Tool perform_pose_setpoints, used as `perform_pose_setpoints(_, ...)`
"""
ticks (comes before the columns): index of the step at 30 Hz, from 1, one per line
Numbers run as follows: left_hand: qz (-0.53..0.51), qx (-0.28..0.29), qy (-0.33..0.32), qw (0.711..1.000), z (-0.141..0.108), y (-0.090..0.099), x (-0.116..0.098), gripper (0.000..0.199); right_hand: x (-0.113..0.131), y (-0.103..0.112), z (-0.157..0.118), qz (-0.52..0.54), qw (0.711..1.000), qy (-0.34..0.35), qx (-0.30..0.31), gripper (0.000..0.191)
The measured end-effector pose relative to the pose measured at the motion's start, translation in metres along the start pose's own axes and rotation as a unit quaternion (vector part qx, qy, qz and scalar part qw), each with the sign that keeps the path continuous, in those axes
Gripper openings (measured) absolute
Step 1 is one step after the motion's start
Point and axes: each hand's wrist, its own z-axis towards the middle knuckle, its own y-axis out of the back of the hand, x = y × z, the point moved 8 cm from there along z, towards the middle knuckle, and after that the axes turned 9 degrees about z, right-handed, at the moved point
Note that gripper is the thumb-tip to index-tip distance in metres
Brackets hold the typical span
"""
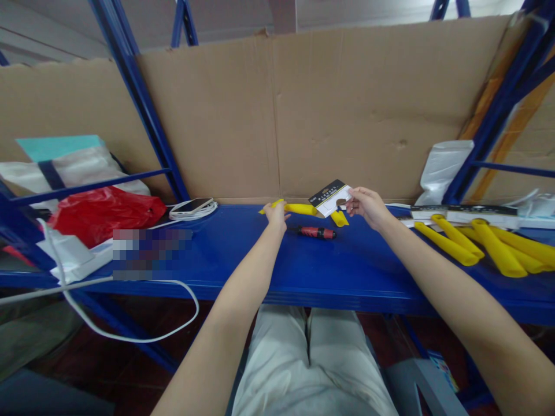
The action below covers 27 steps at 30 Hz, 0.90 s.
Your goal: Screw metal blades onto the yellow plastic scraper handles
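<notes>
My left hand (276,215) is closed around one end of a yellow tube (301,208) above the blue shelf. In my right hand (364,206) is the right edge of a white card with a black header (330,197), pinched in the fingers. The card's lower left part meets the tube's right end, and a brown round spot shows near my right fingertips. Another short yellow piece (339,218) shows just below the card. Between my hands and nearer to me, a red and black tool (318,232) lies on the shelf.
Several yellow tubes with cards (498,248) lie at the right. A clear plastic bag (444,167) stands behind them. At the left are a red bag (106,214), a phone on a coiled white cable (193,208) and a white box. Blue posts and cardboard (217,115) bound the shelf (329,266).
</notes>
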Motion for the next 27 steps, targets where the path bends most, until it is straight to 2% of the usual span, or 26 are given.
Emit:
perform_pose_setpoints(4,-0.013,0.007,0.001,1.000,-0.004,-0.004,0.000,0.057,-0.001,0.017,0.005,0.010,0.998,-0.005,-0.058,0.021)
perform_pose_setpoints(8,-0.014,0.043,0.009,0.999,-0.012,-0.013,0.002,0.062,-0.005,0.034,0.007,-0.006,0.993,-0.019,-0.116,0.014)
perform_pose_setpoints(14,-0.006,0.115,0.010,0.993,-0.021,-0.028,0.005,0.037,-0.018,0.044,0.005,-0.054,0.985,-0.063,-0.151,0.015)
perform_pose_setpoints(19,0.036,0.169,0.020,0.985,-0.030,-0.037,0.007,0.015,-0.022,0.046,0.004,-0.055,0.983,-0.052,-0.165,0.010)
perform_pose_setpoints(23,0.091,0.202,0.032,0.975,-0.038,-0.043,0.013,0.011,-0.025,0.045,0.004,-0.064,0.983,-0.043,-0.169,0.013)
perform_pose_setpoints(27,0.116,0.211,0.034,0.970,-0.041,-0.045,0.016,0.012,-0.022,0.047,0.005,-0.068,0.980,-0.034,-0.186,0.018)
